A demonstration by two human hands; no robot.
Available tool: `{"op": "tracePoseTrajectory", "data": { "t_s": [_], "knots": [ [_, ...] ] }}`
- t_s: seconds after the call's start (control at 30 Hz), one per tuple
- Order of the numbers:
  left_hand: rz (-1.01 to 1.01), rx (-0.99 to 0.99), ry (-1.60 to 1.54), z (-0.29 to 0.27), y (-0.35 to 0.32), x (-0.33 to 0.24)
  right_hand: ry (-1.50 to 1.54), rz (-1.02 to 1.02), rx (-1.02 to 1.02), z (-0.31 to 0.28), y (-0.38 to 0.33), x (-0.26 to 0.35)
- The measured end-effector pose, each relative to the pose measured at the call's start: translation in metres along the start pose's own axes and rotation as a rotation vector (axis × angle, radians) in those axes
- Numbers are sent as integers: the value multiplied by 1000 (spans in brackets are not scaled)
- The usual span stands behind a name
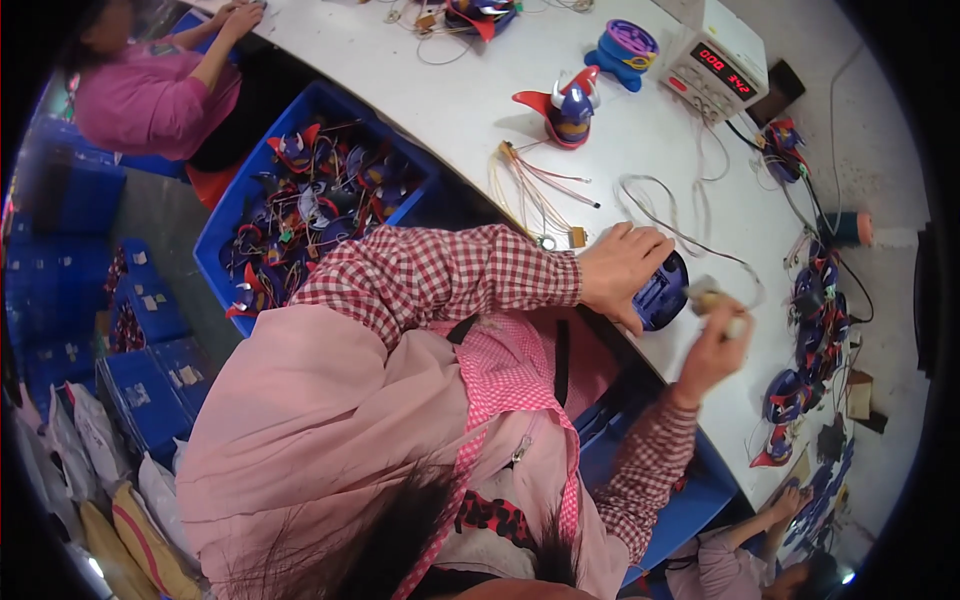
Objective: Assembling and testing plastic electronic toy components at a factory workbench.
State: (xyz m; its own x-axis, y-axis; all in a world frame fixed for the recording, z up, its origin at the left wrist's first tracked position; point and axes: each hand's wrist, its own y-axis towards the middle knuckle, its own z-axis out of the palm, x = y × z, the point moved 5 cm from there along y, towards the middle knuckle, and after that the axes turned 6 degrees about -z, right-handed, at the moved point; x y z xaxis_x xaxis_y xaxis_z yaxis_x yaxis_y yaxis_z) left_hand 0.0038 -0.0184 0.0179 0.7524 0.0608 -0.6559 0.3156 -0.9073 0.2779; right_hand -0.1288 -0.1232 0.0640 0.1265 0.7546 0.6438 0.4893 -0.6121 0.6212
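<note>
My left hand [622,268] lies against a dark blue, rounded plastic housing [661,294] at the table's near edge, its fingers and thumb gripping the side. Slots show on the housing's upturned face. Close by on the right, my right hand [716,348] is closed round a small, pale thing [708,298] smeared by motion; its kind cannot be made out. Beyond my left hand lies a bundle of thin wires [535,180] with small connectors and a brown board [577,237]. Farther off stands a blue and red horned toy figure [571,112].
A white power supply [716,65] with a red display stands at the back, beside a purple and blue round container [627,50]. A blue bin [215,235] full of wired toy parts is at left. Cables [690,225] cross the white table [450,105]. Co-workers sit at far left and lower right.
</note>
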Motion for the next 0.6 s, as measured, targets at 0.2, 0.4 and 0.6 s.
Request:
{"op": "tracePoseTrajectory", "data": {
  "t_s": [0.2, 0.4, 0.6],
  "knots": [
    [120, -297, -36, -73, -51, 41, -19, 257, 69, -18, 11, -65],
    [-243, -274, 512, -127, -42, 140, -226, 137, -101, -11, 1, -23],
    [-262, -214, 238, -110, 22, 176, -13, -246, 573, 133, -9, 123]
  ]
}}
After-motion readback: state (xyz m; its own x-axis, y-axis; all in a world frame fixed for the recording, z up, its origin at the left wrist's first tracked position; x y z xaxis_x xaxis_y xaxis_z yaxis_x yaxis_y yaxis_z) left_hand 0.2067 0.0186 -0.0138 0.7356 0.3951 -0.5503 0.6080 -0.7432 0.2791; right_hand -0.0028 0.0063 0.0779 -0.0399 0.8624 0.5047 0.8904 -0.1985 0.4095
